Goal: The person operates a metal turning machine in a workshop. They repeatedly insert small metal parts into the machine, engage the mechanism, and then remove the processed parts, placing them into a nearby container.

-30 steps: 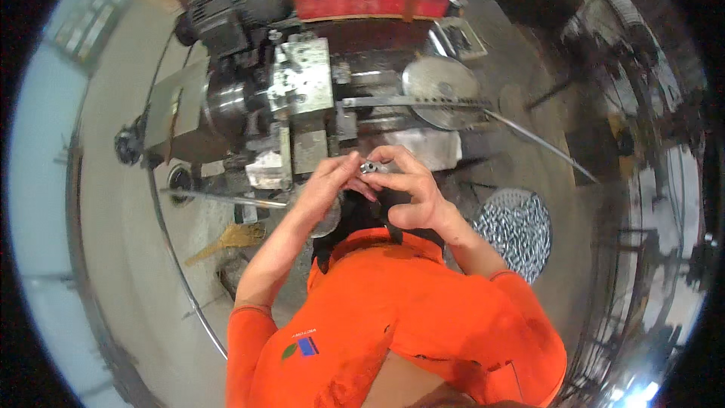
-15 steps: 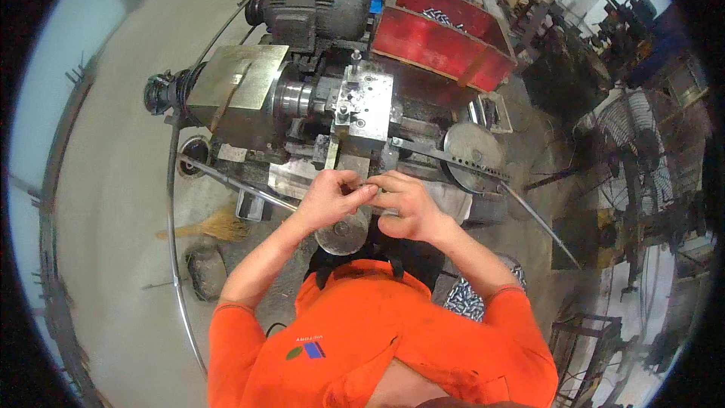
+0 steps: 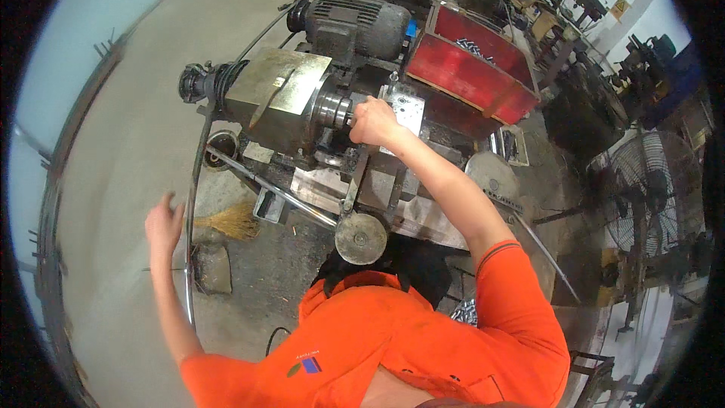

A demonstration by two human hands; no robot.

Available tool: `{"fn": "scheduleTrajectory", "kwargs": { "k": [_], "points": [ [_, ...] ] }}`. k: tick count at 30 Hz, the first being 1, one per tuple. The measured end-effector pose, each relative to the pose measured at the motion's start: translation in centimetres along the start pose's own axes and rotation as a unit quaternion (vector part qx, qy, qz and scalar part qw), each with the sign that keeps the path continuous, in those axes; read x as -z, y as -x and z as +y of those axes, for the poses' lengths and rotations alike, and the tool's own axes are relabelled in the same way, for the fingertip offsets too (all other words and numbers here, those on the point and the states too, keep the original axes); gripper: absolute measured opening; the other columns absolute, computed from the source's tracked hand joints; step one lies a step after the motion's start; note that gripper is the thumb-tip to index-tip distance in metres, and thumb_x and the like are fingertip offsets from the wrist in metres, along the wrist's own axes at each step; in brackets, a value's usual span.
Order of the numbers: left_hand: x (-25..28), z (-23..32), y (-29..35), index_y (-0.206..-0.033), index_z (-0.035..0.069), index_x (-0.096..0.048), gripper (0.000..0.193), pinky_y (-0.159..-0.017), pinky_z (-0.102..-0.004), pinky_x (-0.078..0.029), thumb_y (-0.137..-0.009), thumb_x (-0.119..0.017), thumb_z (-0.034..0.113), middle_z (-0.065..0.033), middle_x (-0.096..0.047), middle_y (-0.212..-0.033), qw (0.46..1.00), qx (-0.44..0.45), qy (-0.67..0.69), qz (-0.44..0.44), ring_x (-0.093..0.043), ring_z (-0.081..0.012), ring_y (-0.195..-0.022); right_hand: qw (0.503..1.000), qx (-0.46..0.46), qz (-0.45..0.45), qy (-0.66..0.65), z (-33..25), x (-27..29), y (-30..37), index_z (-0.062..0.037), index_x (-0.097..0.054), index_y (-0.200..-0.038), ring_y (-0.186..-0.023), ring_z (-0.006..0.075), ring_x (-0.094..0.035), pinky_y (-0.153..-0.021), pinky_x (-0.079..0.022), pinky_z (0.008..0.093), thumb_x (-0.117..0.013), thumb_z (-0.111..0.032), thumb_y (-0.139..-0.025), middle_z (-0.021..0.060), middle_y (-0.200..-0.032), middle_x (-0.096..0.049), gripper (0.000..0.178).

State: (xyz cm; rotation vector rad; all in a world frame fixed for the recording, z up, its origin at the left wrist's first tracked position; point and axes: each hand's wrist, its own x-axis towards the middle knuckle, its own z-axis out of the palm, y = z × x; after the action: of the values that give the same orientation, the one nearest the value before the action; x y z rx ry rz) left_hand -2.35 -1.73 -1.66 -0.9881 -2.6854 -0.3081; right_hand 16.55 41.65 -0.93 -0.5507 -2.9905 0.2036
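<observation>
My right hand [image 3: 372,121] reaches across to the machine, between the round steel spindle nose [image 3: 332,112] and the metal tool block [image 3: 408,109]. Its fingers are curled together at the spindle's end, and whatever they hold is hidden. Out to the left, my left hand [image 3: 161,228] is raised beside a long metal lever [image 3: 190,279], apart from it as far as I can see. Thumb and fingers are spread, slightly blurred, with nothing visible in them. A round metal disc [image 3: 360,239] stands at the machine's near end, in front of my body.
Behind the machine stand a ribbed motor [image 3: 359,24] and a red bin [image 3: 461,60] holding small metal parts [image 3: 474,49]. A slanting bar [image 3: 279,193] crosses the front left. A broom head [image 3: 230,222] lies on the floor; a fan [image 3: 642,189] stands at right.
Both hands were together over the front of the machine. My right hand has moved forward to the spindle, and my left has swung out left to the lever. The view has shifted.
</observation>
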Motion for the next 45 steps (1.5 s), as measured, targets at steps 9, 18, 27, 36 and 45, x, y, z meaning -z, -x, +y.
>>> {"fn": "scheduleTrajectory", "kwargs": {
  "k": [9, 18, 27, 36, 45],
  "points": [
    [-4.4, -0.4, 8.9, -0.099, -0.003, -0.057, 0.037, -0.058, -0.0416, -0.043, -0.079, -0.065, 0.027, -0.0184, -0.057, -0.066, 0.966, 0.200, 0.154, -0.056, -0.055, -0.0346, -0.062, 0.999, 0.021, -0.010, -0.044, 1.4, -2.0, -1.5, -0.0020, -0.068, -0.075, -0.087, 0.0363, -0.060, -0.078, -0.050, 0.0398, -0.064, -0.018, -0.054, 0.0252, -0.088, -0.061, 0.027],
    [-4.8, -6.9, 5.3, -0.080, 0.000, -0.058, 0.014, -0.063, -0.0470, -0.048, -0.077, -0.058, 0.014, -0.0180, -0.062, -0.074, 0.964, 0.222, -0.073, -0.123, -0.061, -0.0367, -0.070, 0.996, 0.085, 0.001, -0.036, 0.4, -0.1, -0.3, -0.0037, -0.069, -0.074, -0.083, 0.0342, -0.057, -0.073, -0.049, 0.0403, -0.057, -0.014, -0.053, 0.0168, -0.075, -0.063, 0.026],
    [-5.8, -19.8, -2.1, -0.094, -0.001, -0.059, 0.023, -0.069, -0.0440, -0.048, -0.074, -0.057, 0.011, -0.0179, -0.063, -0.082, 0.960, 0.155, -0.212, -0.093, -0.062, -0.0332, -0.076, 0.997, 0.077, 0.009, -0.030, 0.9, -1.4, -1.0, -0.0066, -0.070, -0.073, -0.084, 0.0328, -0.056, -0.074, -0.048, 0.0394, -0.058, -0.019, -0.052, 0.0125, -0.075, -0.064, 0.027],
    [-24.2, -3.7, -0.4, -0.095, -0.006, -0.057, 0.036, -0.073, -0.0418, -0.047, -0.081, -0.061, 0.027, -0.0216, -0.063, -0.091, 0.939, 0.172, 0.268, -0.126, -0.061, -0.0363, -0.085, 0.949, 0.123, 0.252, -0.142, 1.3, 2.1, 7.4, -0.0039, -0.065, -0.091, -0.100, 0.0318, -0.050, -0.086, -0.042, 0.0405, -0.060, -0.015, -0.057, 0.0151, -0.112, -0.055, 0.037],
    [-25.6, 5.2, -3.9, -0.092, 0.014, -0.065, 0.031, -0.069, -0.0416, -0.051, -0.067, -0.070, 0.032, -0.0105, -0.066, -0.086, 0.922, -0.200, -0.162, -0.289, -0.064, -0.0289, -0.083, 0.957, -0.138, 0.233, -0.105, 14.4, 0.6, 29.1, -0.0070, -0.064, -0.098, -0.097, 0.0330, -0.056, -0.085, -0.045, 0.0390, -0.064, -0.015, -0.055, 0.0147, -0.106, -0.061, 0.043]
  ]
}}
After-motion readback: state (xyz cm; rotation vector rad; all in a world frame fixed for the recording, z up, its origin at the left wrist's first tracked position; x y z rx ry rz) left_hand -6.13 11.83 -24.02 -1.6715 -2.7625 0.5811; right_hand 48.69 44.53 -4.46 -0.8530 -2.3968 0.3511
